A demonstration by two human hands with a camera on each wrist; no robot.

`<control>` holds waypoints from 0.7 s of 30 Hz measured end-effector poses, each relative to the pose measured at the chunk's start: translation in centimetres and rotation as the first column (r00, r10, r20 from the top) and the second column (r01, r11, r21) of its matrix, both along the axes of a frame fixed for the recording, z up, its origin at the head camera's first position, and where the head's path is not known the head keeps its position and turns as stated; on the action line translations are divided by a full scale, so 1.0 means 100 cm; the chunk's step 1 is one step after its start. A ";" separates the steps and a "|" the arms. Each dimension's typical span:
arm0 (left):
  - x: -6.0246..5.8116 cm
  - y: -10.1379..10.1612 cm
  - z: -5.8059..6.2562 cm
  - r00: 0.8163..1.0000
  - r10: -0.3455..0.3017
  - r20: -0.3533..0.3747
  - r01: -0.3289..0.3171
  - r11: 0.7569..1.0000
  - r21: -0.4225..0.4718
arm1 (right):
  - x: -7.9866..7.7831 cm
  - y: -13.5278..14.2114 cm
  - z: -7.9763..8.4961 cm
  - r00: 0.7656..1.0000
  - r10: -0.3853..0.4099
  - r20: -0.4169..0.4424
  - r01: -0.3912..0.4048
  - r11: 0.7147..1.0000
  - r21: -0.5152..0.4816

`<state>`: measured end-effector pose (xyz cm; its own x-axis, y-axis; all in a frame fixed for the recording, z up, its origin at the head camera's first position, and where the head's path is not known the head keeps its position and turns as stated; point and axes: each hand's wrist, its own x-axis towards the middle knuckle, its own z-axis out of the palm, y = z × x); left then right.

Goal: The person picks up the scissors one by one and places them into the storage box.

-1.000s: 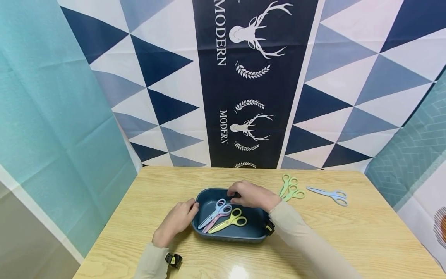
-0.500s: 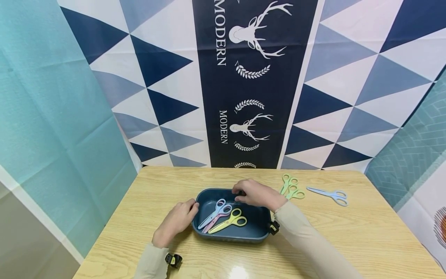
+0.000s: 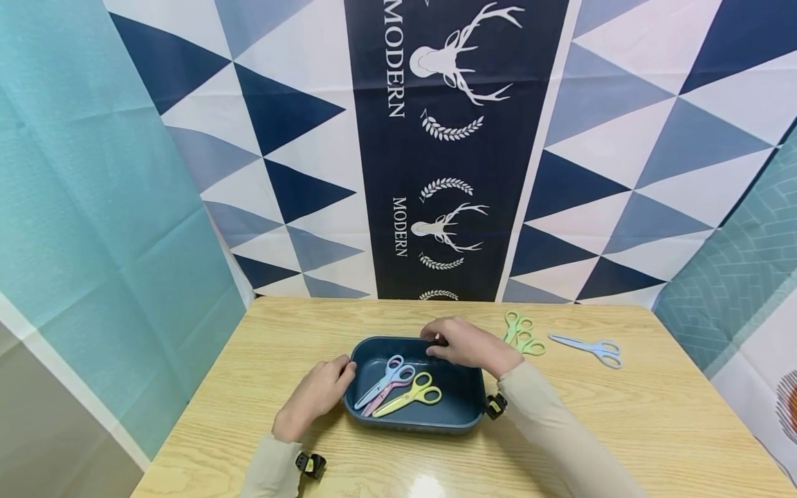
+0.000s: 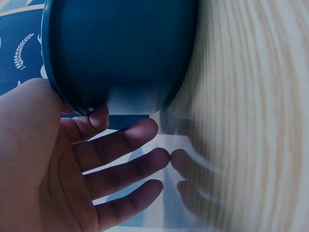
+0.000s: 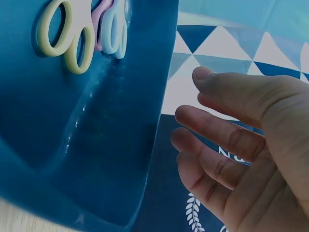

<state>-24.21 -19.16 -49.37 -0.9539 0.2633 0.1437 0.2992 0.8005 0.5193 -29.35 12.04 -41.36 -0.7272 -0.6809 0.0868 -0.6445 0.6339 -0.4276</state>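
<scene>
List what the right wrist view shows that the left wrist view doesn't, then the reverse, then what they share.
Only the right wrist view: the right hand, loosely bent; the tray's inside, with handles of the yellow scissors, pink scissors and blue scissors.

Only the left wrist view: the left hand pinching the tray's edge; the tray's outer side.

Both: part of the tray, the wooden table and the patterned cloth behind.

A dark-blue rounded rectangular tray (image 3: 417, 427) contrasts with yellow scissors (image 3: 407, 398), pink scissors (image 3: 381, 398) and pale wood-grained tabletop (image 3: 623, 429); blue-and-white triangles pattern the fabric backdrop (image 3: 299, 111).
</scene>
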 end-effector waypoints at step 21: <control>0.001 0.000 0.002 1.000 -0.005 -0.005 0.005 1.000 -0.002 | 0.006 0.024 -0.005 0.991 -0.102 -0.091 0.094 0.991 -0.093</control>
<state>-24.12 -19.15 -49.19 -0.9520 0.2682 0.1475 0.3055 0.8003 0.5160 -28.75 14.47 -41.90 -0.7756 -0.5933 0.2154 -0.6215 0.6584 -0.4245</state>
